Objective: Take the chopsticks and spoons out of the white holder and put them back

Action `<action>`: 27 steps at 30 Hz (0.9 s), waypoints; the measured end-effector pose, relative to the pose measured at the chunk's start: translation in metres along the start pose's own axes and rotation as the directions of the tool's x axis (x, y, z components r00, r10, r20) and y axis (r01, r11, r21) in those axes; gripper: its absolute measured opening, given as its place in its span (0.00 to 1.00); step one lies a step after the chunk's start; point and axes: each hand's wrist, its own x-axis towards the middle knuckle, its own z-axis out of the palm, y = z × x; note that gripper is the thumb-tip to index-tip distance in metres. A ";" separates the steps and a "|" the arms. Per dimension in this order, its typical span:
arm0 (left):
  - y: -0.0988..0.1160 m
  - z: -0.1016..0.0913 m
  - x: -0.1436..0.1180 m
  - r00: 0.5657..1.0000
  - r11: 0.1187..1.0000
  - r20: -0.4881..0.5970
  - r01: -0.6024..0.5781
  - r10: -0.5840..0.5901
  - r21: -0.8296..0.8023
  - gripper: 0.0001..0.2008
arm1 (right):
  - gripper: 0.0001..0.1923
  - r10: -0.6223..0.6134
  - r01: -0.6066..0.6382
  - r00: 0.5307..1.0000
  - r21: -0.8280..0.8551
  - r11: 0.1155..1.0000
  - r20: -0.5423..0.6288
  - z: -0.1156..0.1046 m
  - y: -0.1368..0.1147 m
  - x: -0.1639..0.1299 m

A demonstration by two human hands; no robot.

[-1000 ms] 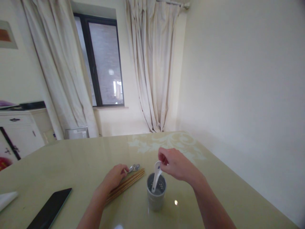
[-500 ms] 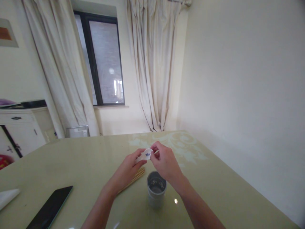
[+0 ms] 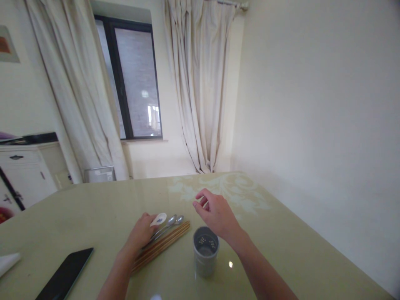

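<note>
My left hand (image 3: 142, 230) grips a white ceramic spoon (image 3: 160, 219) with a blue pattern in its bowl, low beside two metal spoons (image 3: 171, 220). Just in front of these, several wooden chopsticks (image 3: 165, 245) lie slantwise on the table, their near ends partly behind my left forearm. My right hand (image 3: 217, 212) hovers above and behind a grey cup (image 3: 206, 252), fingers curled but apart, with nothing between them. The cup stands upright; small holes show in its bottom, and no utensils are visible inside.
A black tablet or phone (image 3: 65, 273) lies on the glossy green table (image 3: 265, 258) at the left. Near the left edge is a white object (image 3: 8, 263) I cannot identify. A wall (image 3: 325, 125) borders the table's right side; a curtained window (image 3: 139, 81) is behind.
My left hand has moved left and down with the ceramic spoon, baring the metal spoons and chopsticks. My right hand has let go of the spoon and stays above the cup.
</note>
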 end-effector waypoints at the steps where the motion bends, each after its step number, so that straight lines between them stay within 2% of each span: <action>1: -0.001 0.000 0.000 1.000 1.000 -0.012 0.009 -0.009 0.007 0.19 | 0.07 0.004 -0.004 1.000 -0.010 1.000 0.011 0.000 0.000 0.000; 4: -0.002 0.003 0.001 0.998 0.999 -0.038 0.043 -0.042 0.013 0.24 | 0.07 0.014 -0.013 0.999 -0.028 1.000 0.031 -0.001 -0.001 0.001; 7: -0.001 0.003 0.000 0.999 0.999 -0.020 0.032 -0.031 0.014 0.22 | 0.07 0.015 -0.013 0.998 -0.045 0.999 0.054 -0.001 -0.002 0.001; 11: 0.006 -0.008 -0.002 0.999 0.999 -0.043 0.022 -0.020 0.035 0.16 | 0.11 0.010 0.016 0.978 -0.121 0.992 0.207 -0.003 0.002 -0.006; 14: 0.026 -0.023 -0.004 0.997 0.998 -0.058 -0.051 0.049 -0.029 0.13 | 0.14 -0.030 0.113 0.937 -0.220 0.969 0.349 -0.006 0.007 -0.014; 17: 0.059 -0.028 -0.011 0.984 0.980 0.051 -0.162 0.169 -0.120 0.07 | 0.14 0.001 0.152 0.908 -0.331 0.931 0.420 -0.007 0.014 -0.018; 19: 0.081 -0.024 -0.017 0.973 0.980 0.135 -0.178 0.190 -0.094 0.06 | 0.13 0.049 0.139 0.903 -0.398 0.907 0.426 -0.007 0.017 -0.019; 22: 0.102 -0.013 -0.025 0.970 0.989 0.192 -0.150 0.148 -0.003 0.09 | 0.12 0.099 0.100 0.914 -0.456 0.884 0.393 -0.005 0.020 -0.017; 27: 0.101 -0.006 -0.027 0.975 0.992 0.196 -0.118 0.109 0.036 0.10 | 0.14 0.129 0.050 0.934 -0.480 0.876 0.334 0.000 0.027 -0.012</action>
